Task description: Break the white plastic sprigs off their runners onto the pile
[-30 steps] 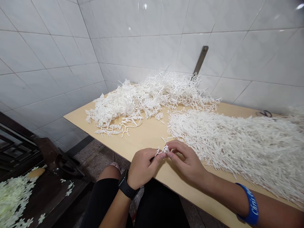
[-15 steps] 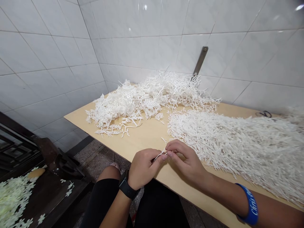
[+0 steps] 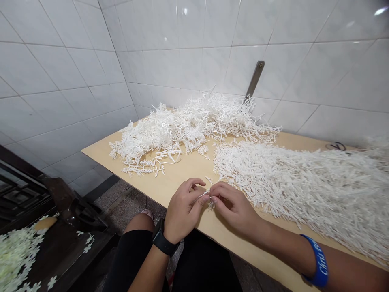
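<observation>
Between my two hands is a small white branched plastic piece [image 3: 210, 203], mostly covered by my fingers. My left hand [image 3: 186, 206], with a black watch at the wrist, pinches it between thumb and fingers. From the right side my right hand [image 3: 232, 205] pinches the same piece, fingertips almost touching those of the left. Both hands are just above the wooden board's [image 3: 182, 174] near edge. Right of them spreads a thick heap of short white plastic sprigs [image 3: 291, 174]. Farther back lies a tangled pile of larger white branched plastic pieces [image 3: 182, 125].
A metal strip [image 3: 254, 81] leans on the tiled wall [image 3: 212, 65] behind the pile. Dark cord loops [image 3: 336, 146] lie at the back right. At lower left, pale flower shapes [image 3: 18, 253] cover part of a dark wooden seat [image 3: 65, 259].
My left fingers have lifted and spread slightly around the white piece. My right hand has shifted a little left, and the piece's small branches now show below the fingertips.
</observation>
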Motion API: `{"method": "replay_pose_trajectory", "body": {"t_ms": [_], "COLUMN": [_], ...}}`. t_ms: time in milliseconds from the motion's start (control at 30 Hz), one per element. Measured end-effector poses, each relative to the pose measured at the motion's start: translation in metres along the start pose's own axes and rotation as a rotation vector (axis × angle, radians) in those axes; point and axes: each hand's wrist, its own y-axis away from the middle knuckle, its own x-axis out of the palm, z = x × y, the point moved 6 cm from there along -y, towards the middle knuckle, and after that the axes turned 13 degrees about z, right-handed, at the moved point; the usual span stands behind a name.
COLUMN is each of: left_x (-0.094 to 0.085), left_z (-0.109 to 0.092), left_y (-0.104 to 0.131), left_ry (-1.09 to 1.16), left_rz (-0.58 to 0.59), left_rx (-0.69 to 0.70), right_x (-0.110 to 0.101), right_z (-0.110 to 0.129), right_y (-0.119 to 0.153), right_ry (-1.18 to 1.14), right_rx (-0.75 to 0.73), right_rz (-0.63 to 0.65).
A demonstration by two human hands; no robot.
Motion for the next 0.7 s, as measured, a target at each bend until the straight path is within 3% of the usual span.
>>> {"method": "replay_pose_trajectory", "body": {"t_ms": [700], "left_x": [0.0058], "left_z": [0.0054], "left_y": [0.0006], "left_ry": [0.049], "left_rz": [0.044], "left_rx": [-0.059], "right_x": [0.0051], "right_z": [0.0003], "right_y": [0.0005], "right_ry": [-0.008], "right_rx": [-0.015], "right_rz": [0.083]}}
